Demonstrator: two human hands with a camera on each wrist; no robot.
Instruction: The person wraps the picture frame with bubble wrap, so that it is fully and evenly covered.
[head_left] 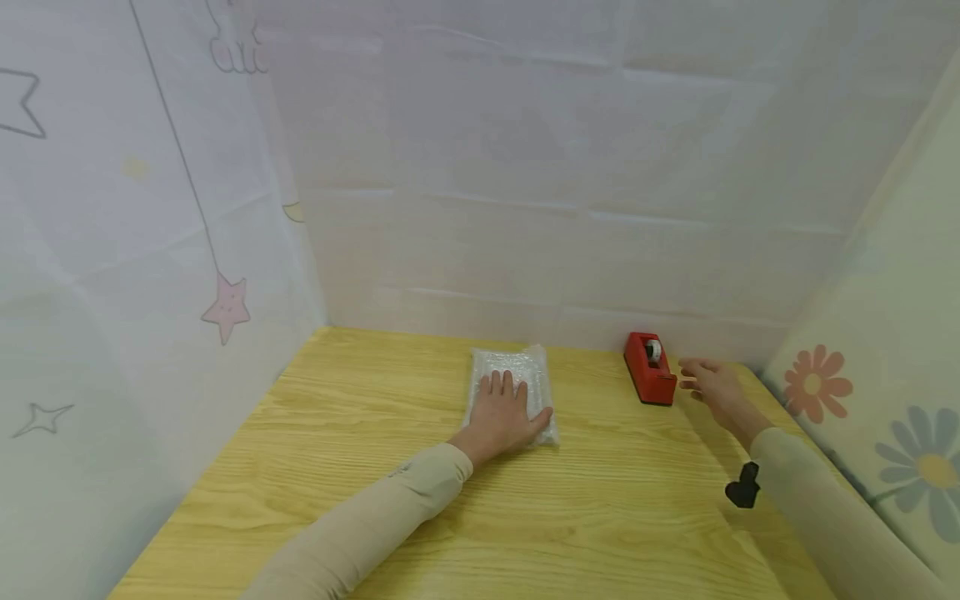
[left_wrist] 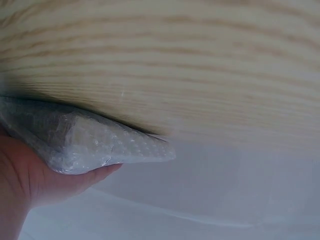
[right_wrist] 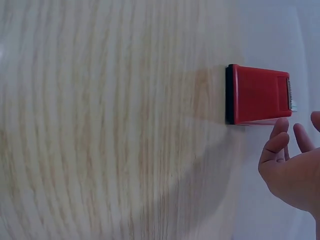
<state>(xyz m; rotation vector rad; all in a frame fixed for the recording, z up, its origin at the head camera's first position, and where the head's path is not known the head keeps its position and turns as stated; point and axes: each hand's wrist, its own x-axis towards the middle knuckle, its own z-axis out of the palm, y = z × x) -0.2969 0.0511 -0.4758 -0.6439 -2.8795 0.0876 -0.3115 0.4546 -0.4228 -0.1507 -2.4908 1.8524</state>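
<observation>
A flat package wrapped in clear bubble wrap (head_left: 534,367) lies near the back middle of the table. My left hand (head_left: 504,417) rests on top of it with fingers spread, the thumb out to the right. From the left wrist view, the bubble-wrapped package (left_wrist: 105,142) shows beside the thumb. To the right stands a red tape dispenser (head_left: 649,371) with a small roll of tape (head_left: 654,351) in it. My right hand (head_left: 712,387) hovers just right of the dispenser, fingers loosely bent and holding nothing. The right wrist view shows its fingers close beside the red dispenser (right_wrist: 260,95).
The wood-grain table (head_left: 360,392) is bounded by a pale hanging sheet (head_left: 525,208) at the back and printed sheets on both sides. A flower-patterned sheet (head_left: 885,333) stands close to the right arm. A black heart-shaped piece (head_left: 743,486) shows at the right sleeve.
</observation>
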